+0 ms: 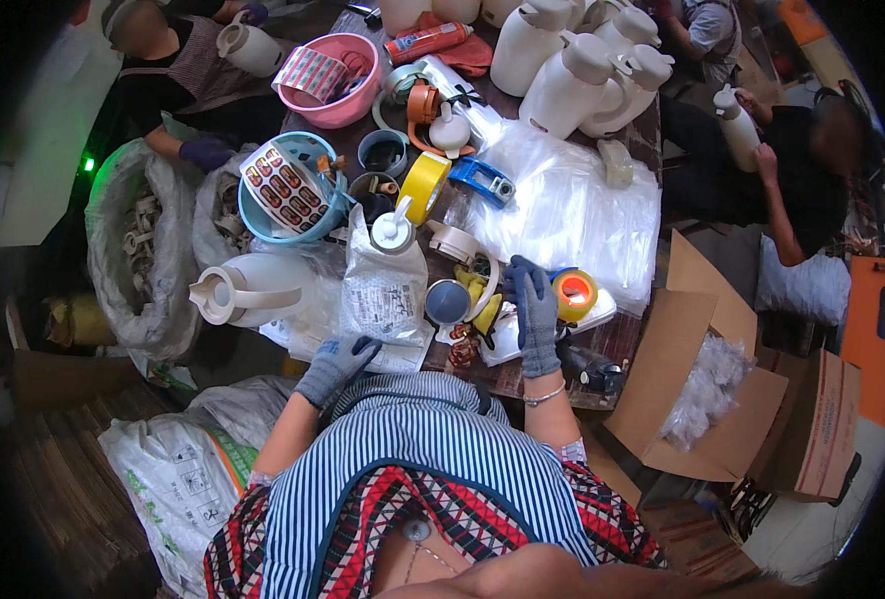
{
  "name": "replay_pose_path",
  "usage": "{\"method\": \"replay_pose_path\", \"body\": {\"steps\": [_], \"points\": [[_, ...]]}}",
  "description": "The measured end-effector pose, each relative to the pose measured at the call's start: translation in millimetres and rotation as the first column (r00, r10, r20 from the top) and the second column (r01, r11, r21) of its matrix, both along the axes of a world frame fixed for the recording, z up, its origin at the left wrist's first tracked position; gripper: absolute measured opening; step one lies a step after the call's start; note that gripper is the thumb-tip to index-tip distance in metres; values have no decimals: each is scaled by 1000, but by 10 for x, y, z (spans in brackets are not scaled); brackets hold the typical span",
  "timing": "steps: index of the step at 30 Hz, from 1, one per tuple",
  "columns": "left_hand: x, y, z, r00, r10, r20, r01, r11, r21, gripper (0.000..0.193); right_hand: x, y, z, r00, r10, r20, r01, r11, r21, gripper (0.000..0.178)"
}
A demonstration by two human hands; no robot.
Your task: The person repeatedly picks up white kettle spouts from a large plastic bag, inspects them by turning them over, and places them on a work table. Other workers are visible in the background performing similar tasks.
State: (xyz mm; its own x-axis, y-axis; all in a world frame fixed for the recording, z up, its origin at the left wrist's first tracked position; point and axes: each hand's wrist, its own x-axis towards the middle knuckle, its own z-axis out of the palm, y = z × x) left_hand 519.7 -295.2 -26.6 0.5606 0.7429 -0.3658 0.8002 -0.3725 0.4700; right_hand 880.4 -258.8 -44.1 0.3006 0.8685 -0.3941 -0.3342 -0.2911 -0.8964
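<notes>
A white vacuum jug in a clear plastic bag [388, 295] stands upright before me, its lid [393, 232] showing through the bag's top. My left hand [335, 367], in a grey glove, is by the bag's lower edge over some white paper; its fingers are partly hidden, so their grip is unclear. My right hand [533, 309], also gloved, reaches over the table with fingers stretched and nothing held. Beside it are a roll of orange-yellow tape [573, 295] and a dark round cap [447, 301]. Another white jug [248, 290] leans at the left, its spout facing left.
Clear plastic bags [572, 215] lie in a flat pile. Behind them stand several white jugs [567, 85]. A blue basket [283, 232] holds label sheets; a pink basin [328, 118] is farther back. An open carton [697, 389] stands right. Co-workers sit across and at right.
</notes>
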Motion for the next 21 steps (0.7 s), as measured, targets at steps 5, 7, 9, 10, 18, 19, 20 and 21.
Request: {"method": "replay_pose_path", "body": {"steps": [5, 7, 9, 10, 18, 19, 20, 21], "points": [[478, 336, 222, 976, 153, 153, -149, 988, -36, 31, 79, -135, 763, 439, 31, 898, -242, 967, 84, 33], [462, 306, 24, 977, 201, 67, -192, 975, -115, 37, 227, -209, 1481, 181, -150, 972, -249, 949, 193, 36], [425, 280, -72, 994, 109, 18, -105, 981, -161, 42, 534, -371, 1711, 115, -390, 914, -113, 909, 402, 37], [417, 269, -90, 997, 58, -44, -65, 978, -196, 43, 700, -432, 1735, 95, -496, 863, 4, 867, 498, 37], [576, 335, 59, 997, -5, 80, 15, 991, -132, 36, 1691, -95, 1921, -475, -171, 863, 30, 977, 211, 40], [602, 361, -8, 990, -9, 138, 31, 986, -162, 37, 1843, -36, 1986, -570, -83, 818, 111, 978, 176, 44], [591, 359, -32, 994, -47, 99, 60, 989, -133, 37, 2021, 21, 1897, -627, -11, 779, 176, 972, 155, 49], [568, 348, -53, 996, -70, 58, 76, 992, -103, 36, 2203, 29, 1757, -579, -37, 814, 178, 969, 171, 47]]}}
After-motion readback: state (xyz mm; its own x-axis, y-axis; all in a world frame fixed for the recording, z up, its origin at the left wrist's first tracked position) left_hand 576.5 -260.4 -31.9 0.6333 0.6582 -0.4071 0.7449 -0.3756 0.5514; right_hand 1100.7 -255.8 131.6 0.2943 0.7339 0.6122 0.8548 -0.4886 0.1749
